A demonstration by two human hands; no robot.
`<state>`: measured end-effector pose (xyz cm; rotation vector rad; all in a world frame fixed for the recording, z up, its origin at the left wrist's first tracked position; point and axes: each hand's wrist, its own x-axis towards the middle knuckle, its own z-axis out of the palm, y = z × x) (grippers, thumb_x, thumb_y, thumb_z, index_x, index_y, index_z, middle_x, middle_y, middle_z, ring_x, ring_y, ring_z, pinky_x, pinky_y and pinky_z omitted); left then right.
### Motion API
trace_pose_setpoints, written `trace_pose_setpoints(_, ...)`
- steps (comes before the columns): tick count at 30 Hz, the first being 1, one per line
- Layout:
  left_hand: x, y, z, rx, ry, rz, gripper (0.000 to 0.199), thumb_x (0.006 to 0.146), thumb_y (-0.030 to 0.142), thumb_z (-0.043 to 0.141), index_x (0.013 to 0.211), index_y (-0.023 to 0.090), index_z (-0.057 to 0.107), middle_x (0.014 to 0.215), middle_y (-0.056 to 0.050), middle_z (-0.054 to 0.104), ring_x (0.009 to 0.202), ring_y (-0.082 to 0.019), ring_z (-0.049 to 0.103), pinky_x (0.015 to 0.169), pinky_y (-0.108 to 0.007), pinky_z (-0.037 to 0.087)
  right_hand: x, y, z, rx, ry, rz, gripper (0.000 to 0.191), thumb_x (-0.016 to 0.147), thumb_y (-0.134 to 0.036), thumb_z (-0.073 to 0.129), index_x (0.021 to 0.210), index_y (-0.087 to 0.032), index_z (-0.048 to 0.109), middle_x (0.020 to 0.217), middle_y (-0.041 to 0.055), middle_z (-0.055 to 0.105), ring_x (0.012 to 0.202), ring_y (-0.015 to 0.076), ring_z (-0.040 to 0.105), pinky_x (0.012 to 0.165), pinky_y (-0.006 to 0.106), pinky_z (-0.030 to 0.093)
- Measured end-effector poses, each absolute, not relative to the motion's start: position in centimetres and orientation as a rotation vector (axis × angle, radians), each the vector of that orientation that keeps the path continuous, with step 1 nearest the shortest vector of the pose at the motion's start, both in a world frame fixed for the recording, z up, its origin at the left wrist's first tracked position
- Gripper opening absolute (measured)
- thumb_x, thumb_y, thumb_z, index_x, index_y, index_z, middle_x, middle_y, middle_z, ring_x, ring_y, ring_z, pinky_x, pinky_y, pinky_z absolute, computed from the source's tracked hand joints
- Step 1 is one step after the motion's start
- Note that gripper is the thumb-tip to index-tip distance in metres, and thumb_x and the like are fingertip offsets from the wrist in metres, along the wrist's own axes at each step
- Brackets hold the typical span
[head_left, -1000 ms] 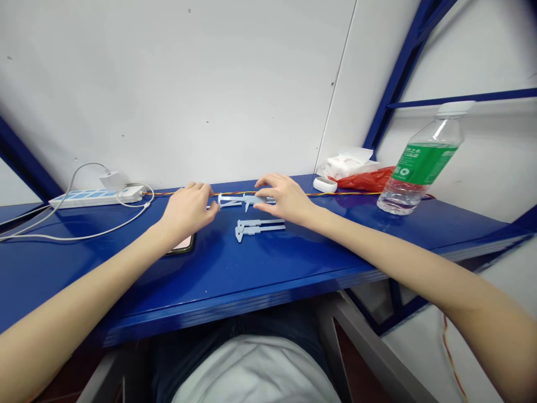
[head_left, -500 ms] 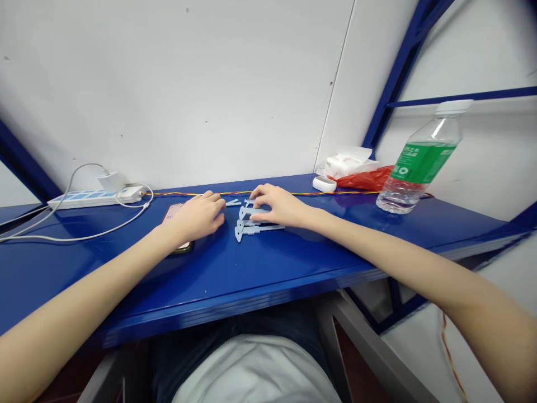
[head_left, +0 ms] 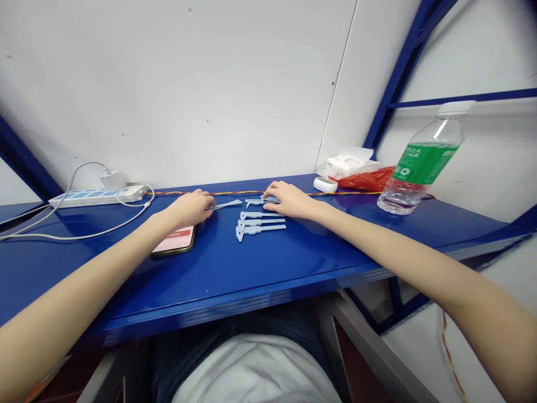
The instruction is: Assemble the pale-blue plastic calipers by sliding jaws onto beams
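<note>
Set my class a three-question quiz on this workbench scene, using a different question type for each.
1. True or false: the water bottle stands to the right of the right hand.
2. Multiple choice: what do the fingertips of the left hand rest on? A) a slim light-blue plastic piece B) a power strip C) a smartphone
3. Short answer: how many light-blue plastic calipers lie side by side just below the right hand?

Key: 1 true; 2 A; 3 three
</note>
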<state>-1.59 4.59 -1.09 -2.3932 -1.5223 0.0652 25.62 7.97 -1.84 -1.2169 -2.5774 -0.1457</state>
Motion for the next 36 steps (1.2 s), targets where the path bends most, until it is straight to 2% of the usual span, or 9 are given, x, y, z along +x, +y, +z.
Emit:
trace_pose_setpoints(2, -1.7, 4.7, -1.2, -2.402, -1.510, 0.031, 0.032, 0.082, 0.021, 0.039, 0.100, 0.015, 0.064, 0.103, -0.011, 0.066, 0.099, -0.025, 0.057, 0.081, -0.035, 0.047, 25.8, 8.3, -1.9, -1.280, -2.564, -0.173, 0.026, 0.085, -0.030, 0.054, 0.104, -0.017, 0.066, 0.112, 0.0129, 0.060, 0.102, 0.0282, 0.055, 0.084, 0.042, 0.043)
trace_pose_setpoints(6, -1.6, 4.8, -1.2, -2.397, -1.486, -0.009, 0.025, 0.080, 0.019, 0.040, 0.084, 0.017, 0.065, 0.092, -0.009, 0.066, 0.092, -0.024, 0.058, 0.074, -0.033, 0.047, 26.0, 8.8, -2.1, -1.321, -2.529, -0.205, 0.013, 0.082, -0.024, 0.057, 0.088, -0.018, 0.068, 0.104, 0.0110, 0.062, 0.094, 0.0252, 0.057, 0.078, 0.038, 0.044)
trace_pose_setpoints(9, -1.5, 4.7, -1.1, -2.380, -1.494, -0.003, 0.023, 0.081, 0.019, 0.040, 0.079, 0.018, 0.063, 0.089, -0.009, 0.066, 0.089, -0.023, 0.059, 0.071, -0.032, 0.046, 25.9, 8.8, -2.1, -1.342, -2.527, -0.192, 0.012, 0.082, -0.021, 0.057, 0.081, -0.017, 0.068, 0.104, 0.0107, 0.063, 0.092, 0.0246, 0.058, 0.075, 0.037, 0.045)
trace_pose_setpoints(18, -1.8, 4.6, -1.0, -2.237, -1.286, 0.027, 0.022, 0.083, 0.021, 0.040, 0.085, 0.015, 0.061, 0.092, -0.010, 0.067, 0.093, -0.023, 0.059, 0.078, -0.033, 0.044, 26.0, 9.2, -2.4, -1.219, -2.542, -0.329, 0.019, 0.085, -0.018, 0.050, 0.078, -0.017, 0.067, 0.110, 0.0105, 0.063, 0.095, 0.0232, 0.058, 0.077, 0.036, 0.045)
trace_pose_setpoints(36, -2.4, 3.9, -0.3, -2.215, -1.199, -0.060, 0.023, 0.086, 0.024, 0.039, 0.088, 0.015, 0.060, 0.094, -0.011, 0.066, 0.092, -0.024, 0.058, 0.079, -0.035, 0.044, 26.1, 9.0, -1.8, -0.985, -2.461, -0.400, 0.015, 0.086, -0.015, 0.046, 0.080, -0.017, 0.060, 0.111, 0.0105, 0.061, 0.099, 0.0233, 0.055, 0.084, 0.038, 0.041)
